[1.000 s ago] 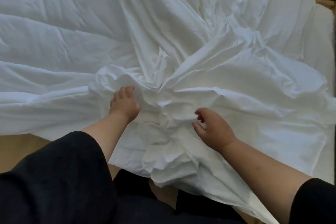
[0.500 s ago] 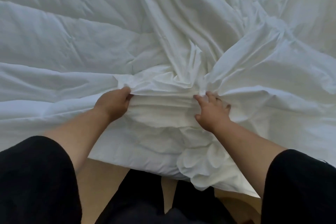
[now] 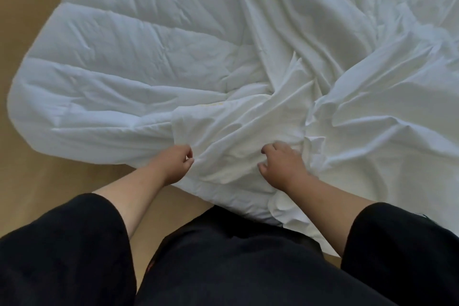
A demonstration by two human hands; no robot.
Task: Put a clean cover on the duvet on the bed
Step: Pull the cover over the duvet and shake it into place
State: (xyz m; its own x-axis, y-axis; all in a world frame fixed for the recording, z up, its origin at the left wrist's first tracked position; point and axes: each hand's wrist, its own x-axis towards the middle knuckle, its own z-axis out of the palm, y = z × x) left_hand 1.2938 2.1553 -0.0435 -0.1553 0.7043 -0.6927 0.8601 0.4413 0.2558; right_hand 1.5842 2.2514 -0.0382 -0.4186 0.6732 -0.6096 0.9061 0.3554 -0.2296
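Both hands have been drawn back toward the body since half a second ago, and the bunched white cover [image 3: 250,136] has come with them to the near edge of the duvet [image 3: 139,57].

The left hand [image 3: 173,166] is seen with thumb and fingers pinched on a fold of the cover at the duvet's near edge, while the right hand [image 3: 283,166] is curled into the crumpled cloth, a handful being gripped. The quilted duvet is spread flat, its left half bare and its rounded corner shown against a tan floor [image 3: 29,20]. The cover is laid over the right half in long creases and is gathered into a ridge between the hands. Black sleeves [image 3: 74,243] and dark clothing are seen at the bottom of the view.
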